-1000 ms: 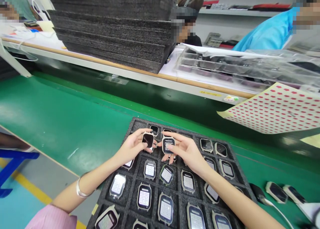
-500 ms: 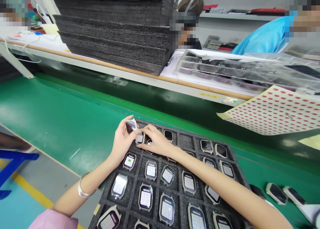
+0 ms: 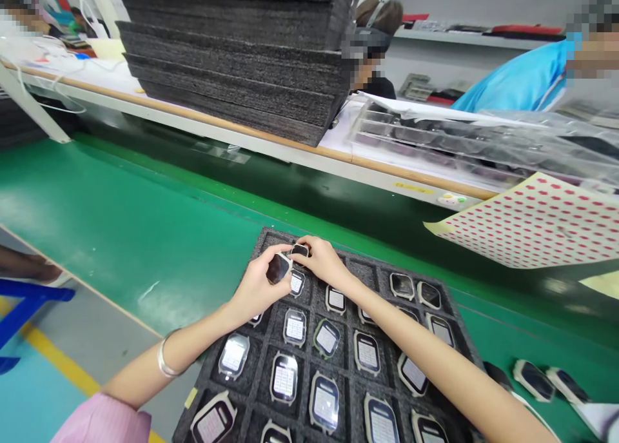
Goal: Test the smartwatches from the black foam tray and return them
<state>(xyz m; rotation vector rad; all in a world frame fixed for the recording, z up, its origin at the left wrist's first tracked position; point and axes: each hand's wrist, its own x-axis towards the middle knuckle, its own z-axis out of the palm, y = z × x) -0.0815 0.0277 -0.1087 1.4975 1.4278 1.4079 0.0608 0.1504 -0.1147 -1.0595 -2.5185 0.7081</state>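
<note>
A black foam tray [image 3: 227, 340] with square pockets lies in front of me on the green belt [image 3: 120, 224]. Most pockets hold a smartwatch body, several with lit screens. My left hand [image 3: 256, 288] is closed on a dark-screened watch body [image 3: 278, 267], held over the tray's far left corner. My right hand [image 3: 322, 262] reaches across to the top row and pinches another watch body [image 3: 300, 250] at its pocket. Both hands nearly touch.
Stacked black foam trays [image 3: 242, 56] stand on the far bench, beside clear plastic trays [image 3: 459, 140]. A red-dotted sticker sheet [image 3: 527, 224] lies at right. Loose watch bodies [image 3: 536, 378] sit on the belt at lower right. Other people work behind the bench.
My right hand set a lit watch into the tray, then moved to a watch in the top row. My left hand kept its dark watch and lowered it toward the tray's corner.
</note>
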